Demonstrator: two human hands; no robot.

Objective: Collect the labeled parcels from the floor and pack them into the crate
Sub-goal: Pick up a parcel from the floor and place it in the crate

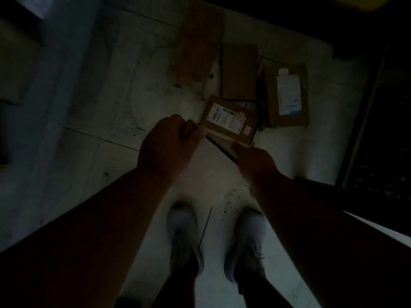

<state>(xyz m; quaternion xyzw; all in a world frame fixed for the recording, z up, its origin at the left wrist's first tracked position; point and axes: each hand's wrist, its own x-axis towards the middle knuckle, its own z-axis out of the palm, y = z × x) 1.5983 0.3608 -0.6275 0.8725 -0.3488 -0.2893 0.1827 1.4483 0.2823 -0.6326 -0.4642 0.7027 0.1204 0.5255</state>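
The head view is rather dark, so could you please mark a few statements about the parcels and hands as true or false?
1. Both hands, left hand and right hand, grip the labeled parcel. True.
2. A second parcel with a white label lies on the floor. True.
3. The held parcel is a white plastic bag. False: it is brown cardboard.
4. The person is barefoot. False: light shoes show.
5. Every parcel on the floor shows a label. False: the plain cardboard parcel shows none.

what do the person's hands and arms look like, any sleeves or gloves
Both arms are bare from the elbow down: no sleeves in view, no gloves on the left hand or right hand, and no watch or jewellery visible, though the dim picture could hide small details.
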